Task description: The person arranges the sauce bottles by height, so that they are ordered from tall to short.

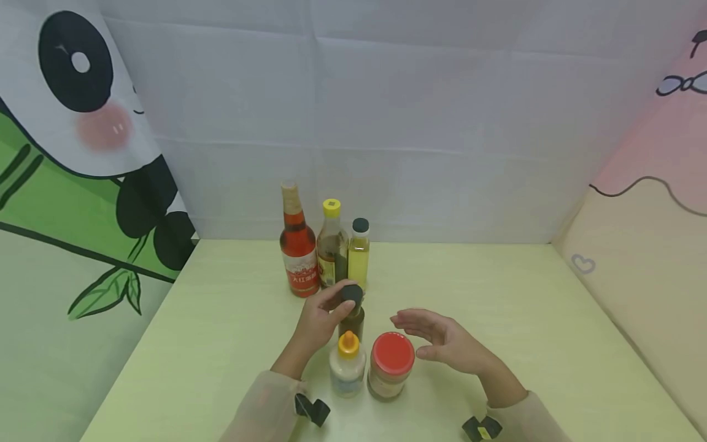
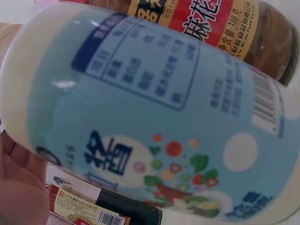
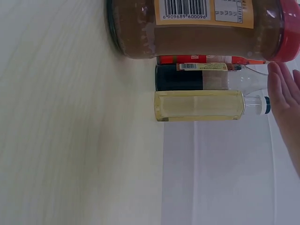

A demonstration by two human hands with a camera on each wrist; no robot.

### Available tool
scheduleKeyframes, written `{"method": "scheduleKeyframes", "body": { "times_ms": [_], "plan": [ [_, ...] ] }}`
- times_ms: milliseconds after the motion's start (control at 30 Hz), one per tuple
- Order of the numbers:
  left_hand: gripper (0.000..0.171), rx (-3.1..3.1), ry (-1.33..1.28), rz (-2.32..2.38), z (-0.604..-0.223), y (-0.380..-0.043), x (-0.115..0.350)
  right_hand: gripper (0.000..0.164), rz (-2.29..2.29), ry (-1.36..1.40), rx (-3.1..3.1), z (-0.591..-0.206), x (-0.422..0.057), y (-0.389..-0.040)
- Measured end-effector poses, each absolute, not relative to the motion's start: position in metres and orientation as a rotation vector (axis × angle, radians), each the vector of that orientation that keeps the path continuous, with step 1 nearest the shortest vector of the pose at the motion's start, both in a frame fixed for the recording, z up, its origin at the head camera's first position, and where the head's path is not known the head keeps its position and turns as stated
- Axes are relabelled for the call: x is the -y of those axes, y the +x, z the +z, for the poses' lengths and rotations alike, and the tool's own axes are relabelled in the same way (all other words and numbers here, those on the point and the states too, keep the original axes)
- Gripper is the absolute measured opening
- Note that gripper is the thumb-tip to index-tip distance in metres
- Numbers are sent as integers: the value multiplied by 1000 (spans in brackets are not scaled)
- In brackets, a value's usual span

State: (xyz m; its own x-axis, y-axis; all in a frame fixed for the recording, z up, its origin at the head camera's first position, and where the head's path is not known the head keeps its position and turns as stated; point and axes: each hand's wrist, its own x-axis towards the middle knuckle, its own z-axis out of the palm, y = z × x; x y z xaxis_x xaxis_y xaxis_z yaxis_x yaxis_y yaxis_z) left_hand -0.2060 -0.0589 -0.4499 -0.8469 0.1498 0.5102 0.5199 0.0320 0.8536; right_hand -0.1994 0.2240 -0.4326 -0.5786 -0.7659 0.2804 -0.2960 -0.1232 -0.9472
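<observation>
My left hand grips a dark-capped bottle near its top, thumb and fingers at the cap; its lower part is hidden in the head view. In front stands a cream-white squeeze bottle with a yellow-orange cap; its blue label fills the left wrist view. Beside it is a red-lidded jar of brown paste, close to the camera in the right wrist view. To the right of the jar, my right hand hovers with loosely bent fingers, holding nothing. The left palm shows at the left wrist view's edge.
Behind the left hand stand a tall red bottle, a yellow-capped bottle with dark contents, and a pale-yellow oil-like bottle. The pale tabletop meets a white cloth backdrop, with printed cloths at both sides.
</observation>
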Motion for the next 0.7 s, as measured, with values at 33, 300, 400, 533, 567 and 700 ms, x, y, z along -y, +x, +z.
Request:
{"method": "scheduleKeyframes", "body": {
  "times_ms": [33, 300, 400, 533, 567, 700],
  "plan": [
    [31, 2034, -684, -1890, -449, -206, 59, 58, -1747, -1165, -1779, -434, -224, -199],
    [31, 2058, -673, -1920, -450, -204, 60, 60, -1742, -1140, -1787, -442, -224, -188],
    [32, 2063, -676, -1925, -451, -201, 61, 61, -1741, -1138, -1800, -445, -223, -183],
    [32, 2058, -695, -1926, -452, -198, 64, 62, -1725, -1134, -1826, -449, -219, -176],
    [32, 2055, -703, -1925, -452, -198, 64, 62, -1719, -1127, -1844, -450, -218, -175],
    [31, 2036, -740, -1919, -450, -196, 68, 61, -1695, -1102, -1918, -451, -211, -169]
  ]
}}
